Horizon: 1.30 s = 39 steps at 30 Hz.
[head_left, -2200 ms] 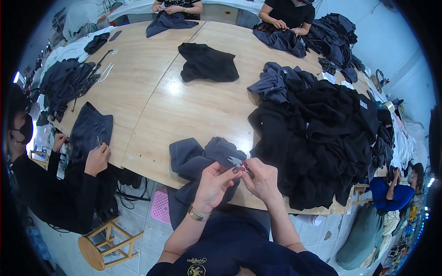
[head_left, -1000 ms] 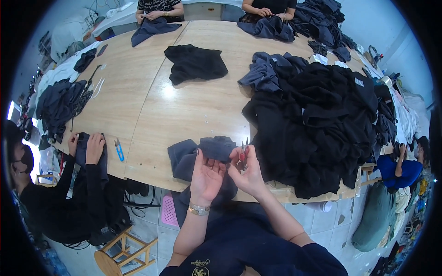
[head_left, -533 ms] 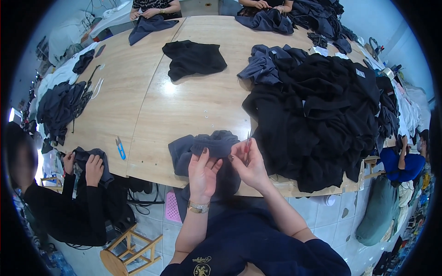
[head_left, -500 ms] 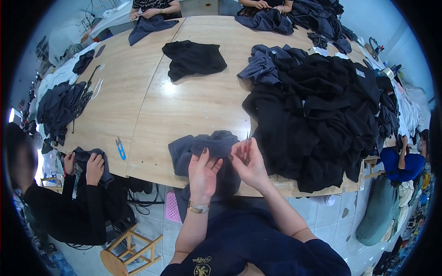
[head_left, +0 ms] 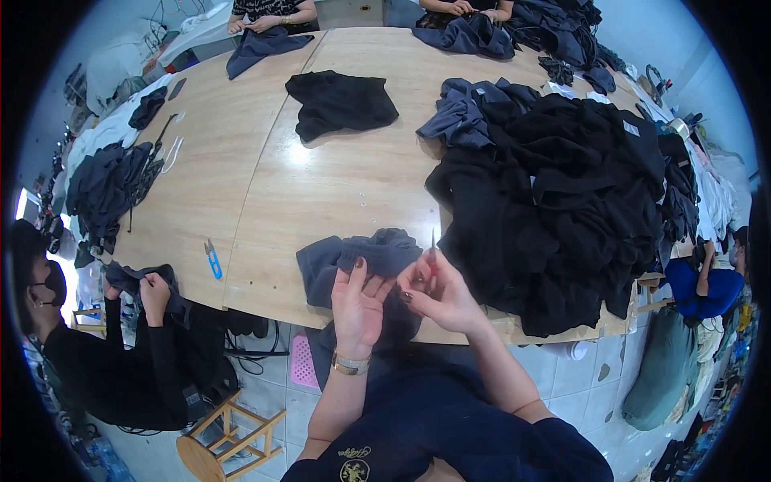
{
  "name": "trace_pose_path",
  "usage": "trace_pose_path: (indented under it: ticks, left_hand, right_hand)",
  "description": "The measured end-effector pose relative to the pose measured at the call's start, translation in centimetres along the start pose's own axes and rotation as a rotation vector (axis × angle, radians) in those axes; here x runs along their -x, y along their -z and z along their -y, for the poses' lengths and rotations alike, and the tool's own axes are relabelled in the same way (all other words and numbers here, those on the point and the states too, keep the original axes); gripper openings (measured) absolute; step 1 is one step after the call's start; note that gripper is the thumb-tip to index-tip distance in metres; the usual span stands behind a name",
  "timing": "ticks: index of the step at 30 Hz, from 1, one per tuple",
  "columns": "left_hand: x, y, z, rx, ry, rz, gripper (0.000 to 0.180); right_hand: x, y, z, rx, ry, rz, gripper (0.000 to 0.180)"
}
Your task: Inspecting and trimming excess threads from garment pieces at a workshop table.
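A dark blue-grey garment (head_left: 320, 269) lies bunched at the table's near edge, part of it hanging over toward my lap. My left hand (head_left: 360, 309) grips its ribbed, gathered edge, with the thumb on top and the other fingers curled at the cloth. Just to the right, my right hand (head_left: 446, 299) is closed around small red-handled thread snips (head_left: 434, 263), blade pointing up and away from me. The right fingertips are close beside the garment's edge; whether they touch it I cannot tell.
A big heap of black garments (head_left: 554, 201) covers the table's right side. Another black garment (head_left: 341, 104) lies flat farther off. Blue snips (head_left: 212, 259) rest at left. A co-worker (head_left: 104, 345) handles dark cloth there. A wooden stool (head_left: 229, 438) stands below.
My right hand has turned and shifted slightly right, and the snips now show less between the fingers. My left hand and the garment stay almost in place.
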<state>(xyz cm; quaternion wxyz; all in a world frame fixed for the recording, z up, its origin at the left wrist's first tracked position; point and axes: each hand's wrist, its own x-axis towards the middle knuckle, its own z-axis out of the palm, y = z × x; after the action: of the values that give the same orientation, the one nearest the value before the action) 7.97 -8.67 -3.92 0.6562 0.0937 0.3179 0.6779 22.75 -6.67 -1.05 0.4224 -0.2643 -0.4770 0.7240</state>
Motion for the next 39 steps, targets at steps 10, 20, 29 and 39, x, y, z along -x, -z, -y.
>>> trace_pose_path:
  ticks: [10, 20, 29, 39]
  left_hand:
    - [-0.1, 0.1, -0.6, 0.074, -0.045, 0.001, 0.01]
    - [-0.2, 0.2, -1.3, -0.017, -0.021, -0.027, 0.02]
    - [-1.1, 2.1, -0.5, -0.054, -0.242, -0.129, 0.029]
    - [0.4, 4.0, 1.4, 0.166, 0.101, -0.206, 0.042]
  right_hand:
    - [3.4, 3.4, 2.0, -0.815, 0.052, 0.619, 0.036]
    - [-1.4, 4.5, -1.2, 0.541, 0.141, -0.186, 0.027]
    - [-3.4, 2.2, -7.3, 0.783, 0.251, -0.349, 0.038]
    - [0.2, 1.2, -8.7, 0.917, 0.609, -0.143, 0.031]
